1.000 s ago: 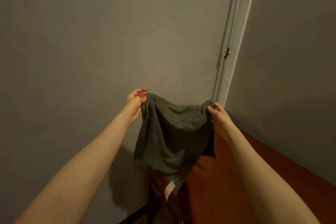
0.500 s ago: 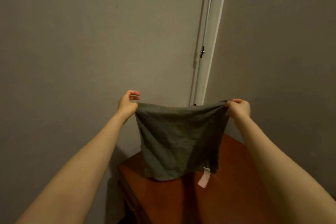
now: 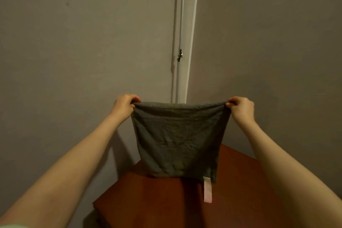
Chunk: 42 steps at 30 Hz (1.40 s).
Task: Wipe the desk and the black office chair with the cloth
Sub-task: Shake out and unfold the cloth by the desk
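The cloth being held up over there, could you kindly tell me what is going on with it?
A person holds the grey-green cloth spread flat in the air, the left grip pinching one top corner and the right grip the other. It hangs over the reddish-brown desk, with a white tag dangling from its lower edge. No wiping is under way yet.

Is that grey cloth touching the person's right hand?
Touching: the head view shows the right hand pinching the cloth by its upper corner.
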{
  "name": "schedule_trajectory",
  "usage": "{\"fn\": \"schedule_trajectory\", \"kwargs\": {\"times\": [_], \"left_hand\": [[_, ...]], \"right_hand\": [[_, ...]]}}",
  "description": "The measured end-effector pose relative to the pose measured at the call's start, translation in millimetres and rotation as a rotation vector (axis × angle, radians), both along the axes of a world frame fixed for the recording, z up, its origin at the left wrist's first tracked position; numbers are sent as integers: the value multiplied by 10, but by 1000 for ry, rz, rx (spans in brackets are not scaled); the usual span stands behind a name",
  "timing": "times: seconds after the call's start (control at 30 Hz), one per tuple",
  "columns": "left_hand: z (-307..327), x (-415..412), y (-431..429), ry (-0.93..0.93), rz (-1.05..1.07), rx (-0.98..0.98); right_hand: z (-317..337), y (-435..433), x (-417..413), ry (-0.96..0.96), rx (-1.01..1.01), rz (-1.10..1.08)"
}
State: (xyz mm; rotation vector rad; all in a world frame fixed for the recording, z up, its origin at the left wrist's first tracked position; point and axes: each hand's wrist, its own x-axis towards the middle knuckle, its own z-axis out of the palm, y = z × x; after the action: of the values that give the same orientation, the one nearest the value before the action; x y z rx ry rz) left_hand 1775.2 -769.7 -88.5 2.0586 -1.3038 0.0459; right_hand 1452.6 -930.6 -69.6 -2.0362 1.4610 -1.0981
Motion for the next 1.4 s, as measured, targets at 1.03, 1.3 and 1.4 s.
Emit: {"fn": "schedule_trajectory", "kwargs": {"times": [1.03, 1.3, 1.4], "left_hand": [[825, -1018, -1155, 751, -852, -263], [654, -1118, -1392, 802, -580, 42], [492, -1096, -1369, 804, -589, 76]], "right_hand": [[498, 232, 858, -795, 119, 492], [204, 263, 817, -724, 292, 465], [99, 239, 847, -662, 196, 290]]}}
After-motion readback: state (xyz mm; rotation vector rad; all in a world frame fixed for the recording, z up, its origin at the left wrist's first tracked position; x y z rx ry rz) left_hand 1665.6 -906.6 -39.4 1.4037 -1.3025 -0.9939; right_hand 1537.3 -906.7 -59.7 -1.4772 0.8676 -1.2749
